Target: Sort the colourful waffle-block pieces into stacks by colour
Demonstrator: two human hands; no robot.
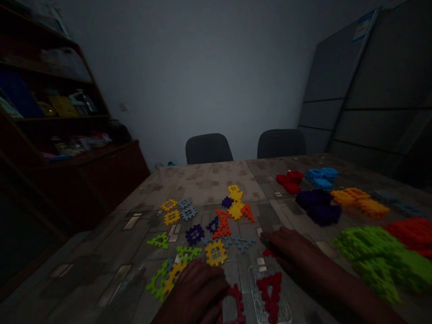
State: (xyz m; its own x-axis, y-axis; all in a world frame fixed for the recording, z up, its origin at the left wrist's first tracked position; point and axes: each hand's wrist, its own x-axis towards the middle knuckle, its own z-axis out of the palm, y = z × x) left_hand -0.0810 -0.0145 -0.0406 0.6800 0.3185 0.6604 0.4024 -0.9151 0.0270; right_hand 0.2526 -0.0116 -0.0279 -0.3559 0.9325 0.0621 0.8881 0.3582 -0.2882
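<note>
My left hand (pixel 202 288) is low in the middle of the head view. Its fingers are curled against the left side of a dark red square frame piece (pixel 239 303), which is partly cut off by the lower edge. To the right, my right hand (pixel 286 247) reaches low over the table, its fingertips closed on a small red interlocking piece (pixel 269 253), mostly hidden beneath them. Between the hands, a red triangular piece (pixel 270 294) lies on a clear plastic tray (pixel 252 279). A yellow window-shaped square (pixel 216 253) lies just beyond my left hand.
Loose green (pixel 159 240), purple (pixel 195 234), orange (pixel 222 222) and grey-blue pieces (pixel 188 213) are spread ahead and left. Colour-sorted piles, including green (pixel 374 256), purple (pixel 319 207) and blue (pixel 321 177), stand right. Two chairs (pixel 209 148) stand behind the patterned table (pixel 111 252).
</note>
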